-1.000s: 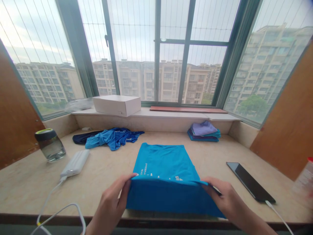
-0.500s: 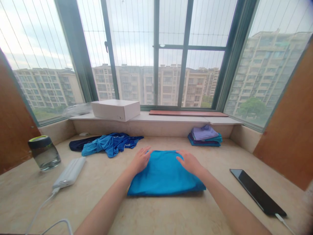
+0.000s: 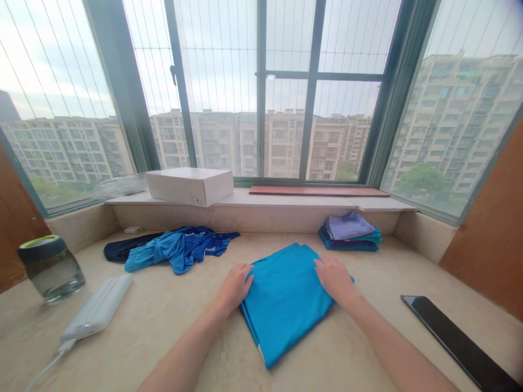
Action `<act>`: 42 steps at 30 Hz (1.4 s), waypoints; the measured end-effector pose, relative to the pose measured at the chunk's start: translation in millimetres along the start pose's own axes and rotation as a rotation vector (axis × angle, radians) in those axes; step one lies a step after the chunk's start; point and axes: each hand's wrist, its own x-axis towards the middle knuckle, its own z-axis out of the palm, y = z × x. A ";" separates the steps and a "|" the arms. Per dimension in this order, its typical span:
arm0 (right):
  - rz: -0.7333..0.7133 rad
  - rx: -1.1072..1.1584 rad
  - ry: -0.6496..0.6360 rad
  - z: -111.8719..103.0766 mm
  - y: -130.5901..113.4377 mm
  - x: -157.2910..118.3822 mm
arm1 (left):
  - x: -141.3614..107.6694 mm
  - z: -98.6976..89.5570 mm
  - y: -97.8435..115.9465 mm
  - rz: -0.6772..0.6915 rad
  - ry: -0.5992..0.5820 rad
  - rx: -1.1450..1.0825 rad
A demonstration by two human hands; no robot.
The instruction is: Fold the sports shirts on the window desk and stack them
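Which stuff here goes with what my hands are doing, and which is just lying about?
In the job:
- blue folded cloth, at your left hand and right hand
- likely the folded stack and crumpled clothes

Apparently just lying about:
- bottle
- white power bank
- black phone
- white box
- reddish board

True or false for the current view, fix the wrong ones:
1. Left hand and right hand both touch the bright blue cloth. True.
2. The folded stack has an orange piece on top. False: the top piece is lavender.
3. The white box sits on the window ledge. True.
4. No cable is plugged into the power bank. False: a white cable is.
5. The bottle is left of the power bank. True.
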 end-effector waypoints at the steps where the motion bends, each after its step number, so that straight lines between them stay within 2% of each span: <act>1: -0.009 0.049 -0.012 2.3 -3.5 -5.2 | 0.2 1.4 0.0 -0.020 0.009 -0.014; 4: -0.096 0.209 -0.083 10.4 -15.1 -22.1 | 1.5 2.8 -0.8 -0.060 0.010 -0.053; 6: -0.148 0.230 -0.133 14.5 -15.8 -26.5 | 1.2 0.6 0.7 -0.068 -0.003 -0.090; 8: -0.127 0.145 -0.135 15.6 -8.6 -22.6 | -2.4 -3.3 6.1 -0.072 -0.014 -0.142; 10: -0.057 0.010 -0.080 12.7 1.7 -13.8 | -10.2 -7.5 16.7 -0.059 -0.066 -0.252; 11: -0.017 -0.049 -0.042 10.1 5.4 -9.6 | -15.4 -9.3 23.7 -0.045 -0.137 -0.345; 13: 0.032 -0.081 0.005 3.6 4.5 -6.1 | -26.4 -11.2 39.2 0.003 -0.359 -0.573; 15: 0.029 0.037 -0.019 -2.7 -10.0 -12.0 | -34.6 -10.7 53.6 0.053 -0.564 -0.759; 16: 0.005 0.133 -0.055 -5.3 -21.6 -18.3 | -36.5 -9.8 58.9 0.069 -0.605 -0.810; 17: -0.035 0.232 -0.101 -7.7 -34.8 -26.0 | -36.8 -8.7 62.6 0.077 -0.587 -0.829; 19: -0.156 0.369 -0.187 -13.0 -60.6 -41.9 | -32.9 -6.7 63.5 0.074 -0.412 -0.781; 22: -0.358 0.456 -0.279 -25.0 -83.7 -56.6 | -21.7 -5.3 49.7 0.082 -0.061 -0.526; 24: -0.477 0.505 -0.330 -35.1 -86.7 -58.4 | -15.2 -5.2 34.1 0.085 0.050 -0.305; 28: -0.574 0.599 -0.354 -52.7 -86.2 -61.6 | -9.6 -5.2 4.1 0.016 0.023 0.007; 33: -0.541 0.658 -0.393 -59.1 -99.3 -86.2 | -5.6 -2.9 -13.6 -0.053 -0.029 0.148; 37: -0.444 0.624 -0.314 -48.4 -107.9 -95.1 | -0.4 1.1 -16.0 -0.006 -0.044 0.175; 42: -0.405 0.593 -0.131 -20.7 -113.4 -86.7 | 3.5 4.2 -14.8 0.006 -0.079 0.179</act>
